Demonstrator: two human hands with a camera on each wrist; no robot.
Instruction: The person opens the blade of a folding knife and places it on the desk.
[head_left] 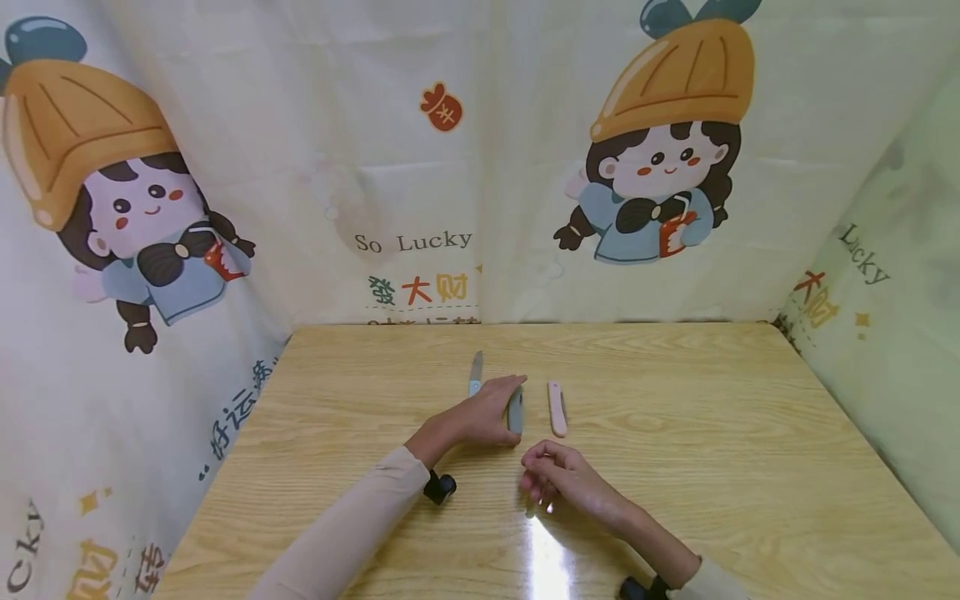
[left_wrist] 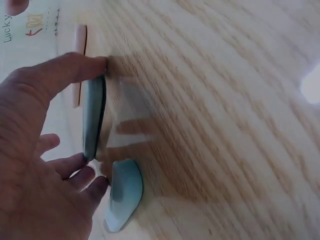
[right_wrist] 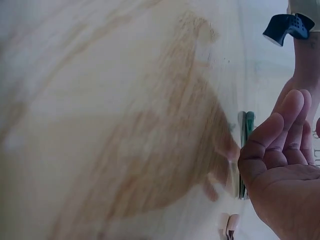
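My left hand (head_left: 486,414) spans a grey-green folding knife (head_left: 515,410) on the table. In the left wrist view, its thumb touches one end of the folded knife and a fingertip the other, pinching it lengthwise. Just left of that hand lies a light blue folding knife (head_left: 475,387) with its blade (head_left: 477,365) out, pointing to the back; the hand partly hides its handle (left_wrist: 127,192). A pink folding knife (head_left: 557,408) lies folded to the right. Nearer the front, my right hand (head_left: 566,479) hovers with loosely curled fingers and nothing in them.
The wood-grain table (head_left: 697,433) ends at a printed curtain (head_left: 517,250) at the back, with more of this cloth at both sides. A bright light reflection (head_left: 547,558) shows near the front. Each wrist wears a black camera (head_left: 440,488).
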